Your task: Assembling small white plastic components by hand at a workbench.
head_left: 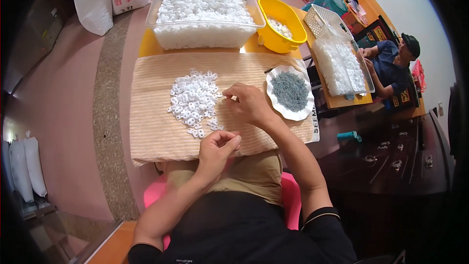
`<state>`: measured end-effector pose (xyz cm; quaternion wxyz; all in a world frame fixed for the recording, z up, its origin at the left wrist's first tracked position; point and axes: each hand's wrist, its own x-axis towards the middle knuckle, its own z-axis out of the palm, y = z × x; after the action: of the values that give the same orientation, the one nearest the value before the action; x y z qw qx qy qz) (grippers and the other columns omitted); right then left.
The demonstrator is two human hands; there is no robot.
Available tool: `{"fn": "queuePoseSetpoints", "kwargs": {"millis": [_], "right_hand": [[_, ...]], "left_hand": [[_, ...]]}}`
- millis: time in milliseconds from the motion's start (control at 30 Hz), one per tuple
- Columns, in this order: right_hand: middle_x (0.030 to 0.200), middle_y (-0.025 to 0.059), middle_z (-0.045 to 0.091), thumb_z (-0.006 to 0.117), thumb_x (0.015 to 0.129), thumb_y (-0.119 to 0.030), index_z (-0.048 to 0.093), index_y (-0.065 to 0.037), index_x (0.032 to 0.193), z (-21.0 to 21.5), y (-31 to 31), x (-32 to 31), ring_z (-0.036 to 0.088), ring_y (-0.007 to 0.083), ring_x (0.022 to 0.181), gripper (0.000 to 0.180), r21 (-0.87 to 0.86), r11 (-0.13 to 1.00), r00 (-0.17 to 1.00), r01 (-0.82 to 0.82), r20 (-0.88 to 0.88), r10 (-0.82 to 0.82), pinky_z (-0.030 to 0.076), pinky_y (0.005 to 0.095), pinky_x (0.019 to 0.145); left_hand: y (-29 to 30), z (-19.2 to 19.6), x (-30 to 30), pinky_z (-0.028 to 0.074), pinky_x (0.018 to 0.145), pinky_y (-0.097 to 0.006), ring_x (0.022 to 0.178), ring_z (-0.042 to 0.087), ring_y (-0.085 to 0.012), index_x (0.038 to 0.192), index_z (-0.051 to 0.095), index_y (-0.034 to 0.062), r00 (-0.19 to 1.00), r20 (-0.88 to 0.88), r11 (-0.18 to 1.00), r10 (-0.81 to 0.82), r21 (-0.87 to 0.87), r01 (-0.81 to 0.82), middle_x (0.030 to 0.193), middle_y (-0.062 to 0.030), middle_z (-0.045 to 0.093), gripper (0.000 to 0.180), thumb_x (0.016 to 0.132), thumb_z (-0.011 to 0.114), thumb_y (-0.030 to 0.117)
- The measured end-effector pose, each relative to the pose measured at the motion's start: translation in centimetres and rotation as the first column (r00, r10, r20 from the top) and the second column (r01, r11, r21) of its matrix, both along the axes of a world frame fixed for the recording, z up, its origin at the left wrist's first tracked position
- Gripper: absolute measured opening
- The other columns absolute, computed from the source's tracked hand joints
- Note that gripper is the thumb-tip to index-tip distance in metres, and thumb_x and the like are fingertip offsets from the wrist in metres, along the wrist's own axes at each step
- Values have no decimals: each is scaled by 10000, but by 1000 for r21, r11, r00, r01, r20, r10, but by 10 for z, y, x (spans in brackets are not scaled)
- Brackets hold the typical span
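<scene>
A heap of small white plastic pieces (194,100) lies on a beige ribbed cloth (156,132) that covers the table in front of me. My right hand (246,103) reaches toward the heap's right edge, with its fingertips pinched on one small white piece. My left hand (218,147) is curled near the cloth's front edge, fingers closed; whether it holds a piece is hidden. A white scalloped plate (277,105) of small grey-blue parts sits just right of my right hand.
A large clear bin (161,0) heaped with white pieces stands at the back, next to a yellow tub (273,39). Another clear tray (364,73) of white pieces sits to the right, where a seated person (391,63) works. White sacks (93,0) lie on the floor.
</scene>
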<state>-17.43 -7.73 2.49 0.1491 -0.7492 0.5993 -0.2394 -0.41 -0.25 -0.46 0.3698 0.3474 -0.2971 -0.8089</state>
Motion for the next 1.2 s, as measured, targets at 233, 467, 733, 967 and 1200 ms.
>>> {"fn": "queuePoseSetpoints", "kwargs": {"millis": [233,467,733,967,1200], "right_hand": [[903,120,634,626,818,-197,682,-70,939,-5,-8,16,619,336,836,184,41,998,993,43,-113,-38,485,420,741],[871,136,626,612,831,-181,664,-47,882,-13,-2,15,612,351,808,152,-3,997,992,72,-105,-72,481,428,717],[802,126,621,638,804,-95,633,-28,866,5,59,23,626,307,707,91,-187,982,997,23,78,-9,499,377,603],[797,50,614,691,779,-109,659,-84,911,-3,85,28,627,217,619,138,-362,932,1000,15,30,-4,502,316,511],[848,75,619,710,761,-83,662,-68,935,4,99,22,636,223,666,181,-282,959,991,26,133,12,500,306,512]], "left_hand": [[2,-2,0,522,704,-213,731,596,-76,915,630,1,999,-21,999,27,-36,-28,952,-82,644,114,853,681,83],[2,0,-1,524,687,-215,728,603,-88,930,626,6,999,-9,999,51,-9,-51,940,-84,646,111,864,670,85],[-4,6,0,517,761,-244,923,597,-114,1236,501,-23,980,-115,984,161,97,-150,1093,-67,599,350,950,560,170],[0,7,0,522,797,-285,957,600,-140,1170,556,-16,971,-206,990,120,98,-101,1056,-81,624,289,979,504,194],[0,5,1,543,749,-268,857,626,-136,1096,584,-26,968,-215,989,128,105,-108,965,-78,642,218,933,578,117]]}}
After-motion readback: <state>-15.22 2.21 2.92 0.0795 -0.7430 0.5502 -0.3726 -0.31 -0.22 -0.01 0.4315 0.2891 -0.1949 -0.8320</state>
